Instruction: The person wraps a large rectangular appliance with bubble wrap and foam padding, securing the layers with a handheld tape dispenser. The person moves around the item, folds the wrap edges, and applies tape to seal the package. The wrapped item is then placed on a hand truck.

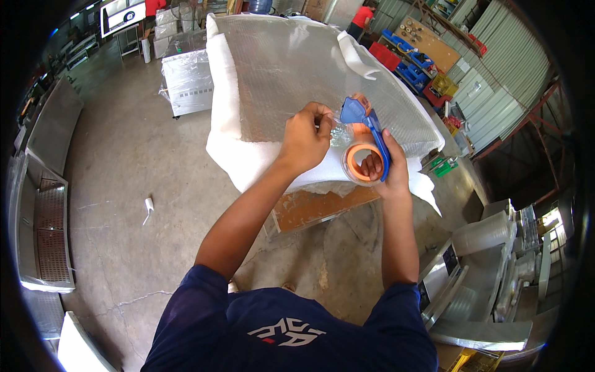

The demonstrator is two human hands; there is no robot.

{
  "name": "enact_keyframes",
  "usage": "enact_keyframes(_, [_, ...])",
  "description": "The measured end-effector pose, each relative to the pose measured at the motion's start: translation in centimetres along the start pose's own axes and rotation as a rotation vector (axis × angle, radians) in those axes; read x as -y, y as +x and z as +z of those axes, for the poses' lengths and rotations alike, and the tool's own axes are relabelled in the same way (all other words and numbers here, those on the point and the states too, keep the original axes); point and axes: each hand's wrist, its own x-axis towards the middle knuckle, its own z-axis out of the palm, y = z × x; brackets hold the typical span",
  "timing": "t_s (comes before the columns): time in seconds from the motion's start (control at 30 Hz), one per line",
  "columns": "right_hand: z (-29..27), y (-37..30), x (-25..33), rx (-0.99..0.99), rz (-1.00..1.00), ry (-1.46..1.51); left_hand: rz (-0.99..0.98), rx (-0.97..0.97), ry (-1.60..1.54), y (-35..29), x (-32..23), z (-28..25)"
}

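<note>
Up close, right hand (389, 168) gripping blue tape dispenser (367, 144), left hand (305, 137) fingers pinching tape end (339, 133), bubble-wrapped unit (297, 68) behind.

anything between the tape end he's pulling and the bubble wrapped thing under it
Nothing visible does. The left hand pinches the clear tape end drawn from the blue tape dispenser held in the right hand, directly above the bubble-wrapped object; only open air separates them.

right hand (389, 168) grips blue tape dispenser (365, 139) | left hand (305, 137) pinches clear tape end (338, 131) | above bubble-wrapped bundle (291, 68)
</note>
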Motion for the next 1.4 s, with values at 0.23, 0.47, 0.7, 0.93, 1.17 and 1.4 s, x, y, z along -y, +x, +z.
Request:
enact_keyframes(0.23, [-1.4,-1.3,2.7,0.002,0.180,0.003,0.325,-0.200,0.126,-0.7,-0.1,1.1])
enact_keyframes(0.47, [-0.9,-0.8,5.7,-0.006,0.162,-0.318,0.524,-0.342,0.280,-1.0,0.3,1.4])
enact_keyframes(0.7, [-1.5,-0.8,7.3,0.073,0.269,-0.365,0.619,-0.369,0.324,-1.3,0.2,1.4])
enact_keyframes(0.93, [-2.8,0.5,8.0,0.076,0.203,-0.497,0.370,-0.403,0.092,-1.4,-0.3,1.0])
enact_keyframes(1.17, [-0.4,9.2,7.7,-0.097,0.161,-0.437,0.349,0.158,0.635,-2.0,-0.7,0.9])
enact_keyframes(1.4, [4.7,15.0,3.9,-0.093,0.424,-0.558,0.723,0.405,1.025,-2.7,0.4,1.5])
